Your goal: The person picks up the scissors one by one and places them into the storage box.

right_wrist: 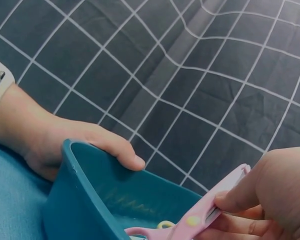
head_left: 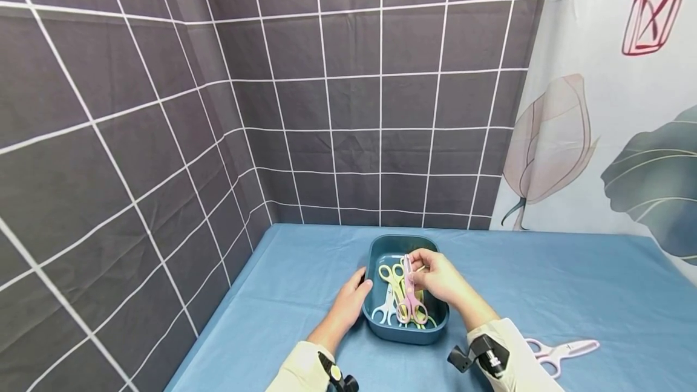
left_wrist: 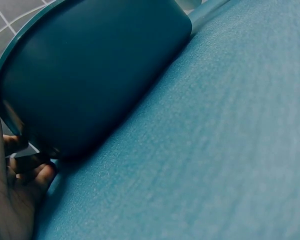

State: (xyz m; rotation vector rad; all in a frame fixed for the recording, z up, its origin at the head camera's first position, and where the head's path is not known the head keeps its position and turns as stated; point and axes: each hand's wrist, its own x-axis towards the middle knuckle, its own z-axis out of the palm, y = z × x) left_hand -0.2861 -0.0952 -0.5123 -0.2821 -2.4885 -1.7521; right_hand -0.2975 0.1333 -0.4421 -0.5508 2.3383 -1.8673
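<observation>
A dark teal plastic bin stands on the blue cloth. My left hand grips its left side, thumb over the rim and fingers against the outer wall. Over the bin, my right hand pinches pink scissors by the blades, their handle loops pointing down toward me. Below and beside them in the bin lie yellow scissors and pale blue-white scissors. Other yellow-green pieces are partly covered by the pink pair and my right hand.
A pale pink pair of scissors lies on the blue cloth, right of my right forearm. A dark grey gridded curtain hangs behind and to the left. At right hangs a white sheet with leaf prints.
</observation>
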